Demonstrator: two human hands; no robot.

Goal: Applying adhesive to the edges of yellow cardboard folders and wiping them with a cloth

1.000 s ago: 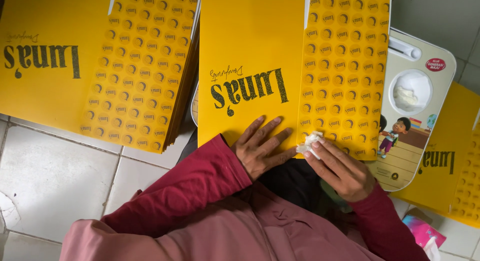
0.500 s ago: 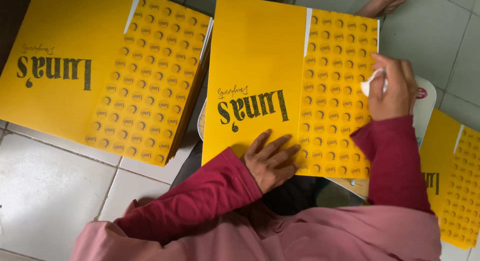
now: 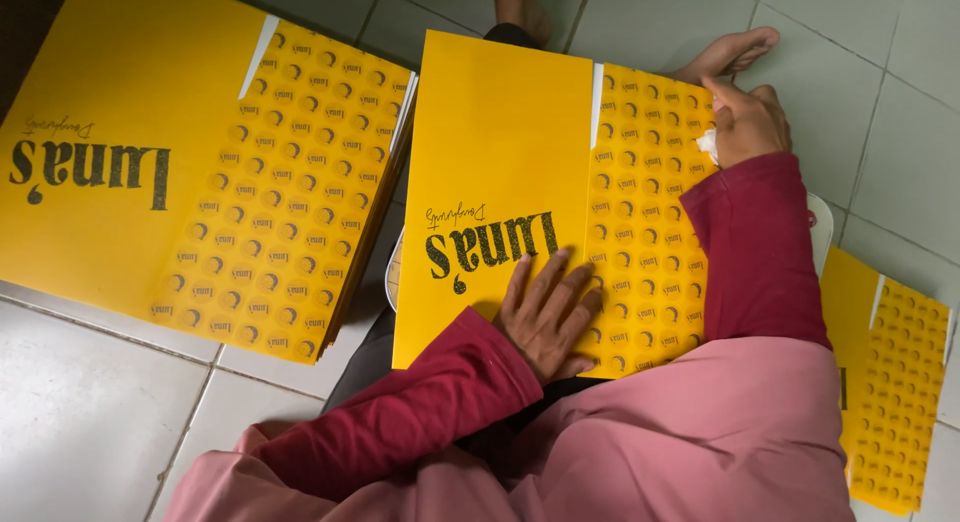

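Observation:
A flat yellow cardboard sheet (image 3: 500, 152) with dark lettering and a dotted pattern lies across my lap. My left hand (image 3: 548, 317) rests flat on its near edge, fingers spread. My right hand (image 3: 745, 122) is at the sheet's far right corner, fingers closed on a small white wad (image 3: 708, 142) pressed against the card. Both arms wear dark red sleeves over a pink garment.
A stack of the same yellow sheets (image 3: 200, 172) lies on the tiled floor to the left. Another yellow sheet (image 3: 895, 382) lies at the right. Bare feet (image 3: 735, 52) show beyond the sheet. A white tray edge (image 3: 820, 232) peeks from under my right arm.
My right hand has moved with the white wad from the sheet's near edge up to its far right corner. My left hand has stayed pressed on the near edge.

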